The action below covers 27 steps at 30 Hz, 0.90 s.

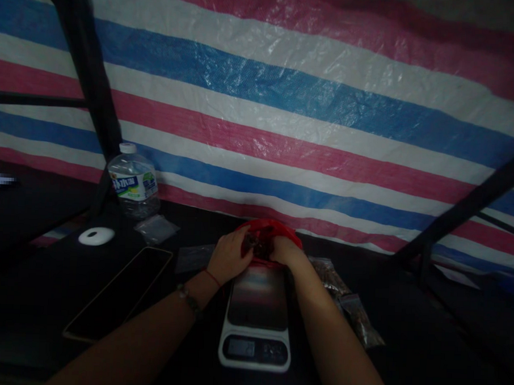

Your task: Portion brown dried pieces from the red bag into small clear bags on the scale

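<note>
A red bowl [296, 239] holds small dark pieces [263, 248] too dim to name. My left hand [233, 253] is over its left side, fingers curled in toward the pieces; what they grip is unclear. From the right, my right hand [286, 251] reaches into the bowl with its fingers together and their tips hidden among the pieces. In front of the bowl is a white kitchen scale [258, 306] with a metal plate and a lit display. Whether the bowl rests on the scale's far end is hidden.
Filled clear bags [362, 322] lie right of the scale. At left are a phone [118, 294], a white oval case [96, 236], empty clear bags [156, 229] and a large plastic bottle [133, 181]. A striped tarp [286, 114] hangs behind the black table, between dark posts [82, 54].
</note>
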Tool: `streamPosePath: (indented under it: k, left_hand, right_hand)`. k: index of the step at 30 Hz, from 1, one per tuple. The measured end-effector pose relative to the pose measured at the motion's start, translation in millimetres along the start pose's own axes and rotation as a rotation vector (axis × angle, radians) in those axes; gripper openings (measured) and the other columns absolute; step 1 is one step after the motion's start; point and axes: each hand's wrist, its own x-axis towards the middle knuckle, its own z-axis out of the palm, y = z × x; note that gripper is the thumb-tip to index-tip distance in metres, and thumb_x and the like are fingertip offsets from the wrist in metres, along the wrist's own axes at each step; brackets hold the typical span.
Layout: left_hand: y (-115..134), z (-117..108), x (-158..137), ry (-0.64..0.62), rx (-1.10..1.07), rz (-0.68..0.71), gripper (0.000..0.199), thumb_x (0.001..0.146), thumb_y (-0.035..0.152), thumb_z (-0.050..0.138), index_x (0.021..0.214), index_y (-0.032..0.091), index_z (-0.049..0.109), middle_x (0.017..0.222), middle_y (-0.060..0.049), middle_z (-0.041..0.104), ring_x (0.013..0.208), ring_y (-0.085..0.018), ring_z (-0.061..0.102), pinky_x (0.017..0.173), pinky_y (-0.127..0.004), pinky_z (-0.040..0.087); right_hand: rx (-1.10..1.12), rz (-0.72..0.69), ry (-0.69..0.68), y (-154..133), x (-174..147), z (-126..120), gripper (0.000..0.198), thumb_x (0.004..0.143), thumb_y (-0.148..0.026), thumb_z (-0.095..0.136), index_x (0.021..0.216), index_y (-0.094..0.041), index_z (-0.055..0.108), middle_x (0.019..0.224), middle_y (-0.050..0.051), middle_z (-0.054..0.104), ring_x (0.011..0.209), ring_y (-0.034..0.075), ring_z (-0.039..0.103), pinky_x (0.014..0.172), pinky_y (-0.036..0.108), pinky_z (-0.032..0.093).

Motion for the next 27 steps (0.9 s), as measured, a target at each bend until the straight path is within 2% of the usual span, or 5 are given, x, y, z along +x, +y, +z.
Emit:
streamPosePath:
  k: [4, 8, 15, 21, 27]
  left_hand:
    - [-0.1, 0.0, -0.3, -0.007, 0.016, -0.012, 0.053, 0.078, 0.024, 0.056, 0.129, 0.017, 0.044, 0.120, -0.013, 0.060, 0.107, -0.026, 0.059, 0.095, -0.042, 0.046]
    - [1.0, -0.1, -0.6, -0.055, 0.027, 0.018, 0.054, 0.078, 0.024, 0.057, 0.130, 0.018, 0.044, 0.121, -0.012, 0.060, 0.106, -0.026, 0.060, 0.094, -0.042, 0.046]
    - [9.3, -4.0, 0.3, -0.111, -0.029, 0.045, 0.050, 0.076, 0.023, 0.059, 0.125, 0.021, 0.048, 0.115, -0.009, 0.063, 0.102, -0.026, 0.061, 0.090, -0.040, 0.047]
    - [8.9, -3.9, 0.0, -0.100, -0.087, 0.029, 0.045, 0.076, 0.024, 0.059, 0.120, 0.020, 0.051, 0.107, -0.009, 0.065, 0.099, -0.026, 0.062, 0.088, -0.041, 0.048]
    - [3.3, 0.3, -1.4, -0.047, -0.080, 0.019, 0.053, 0.079, 0.026, 0.057, 0.130, 0.019, 0.044, 0.122, -0.011, 0.060, 0.107, -0.026, 0.060, 0.094, -0.042, 0.047]
  right_hand:
    - [0.050, -0.077, 0.000, 7.0, -1.0, -8.2, 0.030, 0.065, -0.014, 0.066, 0.095, -0.015, 0.071, 0.088, 0.009, 0.071, 0.080, 0.020, 0.065, 0.064, 0.023, 0.044]
    - [0.230, -0.232, 0.127, 10.1, -10.8, -23.8, 0.023, 0.068, -0.012, 0.061, 0.090, -0.015, 0.067, 0.086, 0.004, 0.070, 0.075, 0.015, 0.062, 0.063, 0.022, 0.040]
    - [0.237, -0.452, 0.292, -18.0, -26.6, -32.3, 0.015, 0.070, -0.010, 0.060, 0.083, -0.015, 0.066, 0.083, 0.004, 0.066, 0.074, 0.014, 0.056, 0.068, 0.024, 0.040]
    - [0.316, -0.495, 0.220, -27.0, -30.2, -33.1, 0.028, 0.073, -0.004, 0.054, 0.093, -0.017, 0.068, 0.096, 0.004, 0.068, 0.090, 0.016, 0.060, 0.083, 0.026, 0.042]
    - [0.349, -0.403, 0.385, -15.7, -30.6, -42.3, 0.020, 0.076, -0.005, 0.051, 0.085, -0.016, 0.065, 0.089, 0.004, 0.068, 0.084, 0.016, 0.059, 0.079, 0.025, 0.042]
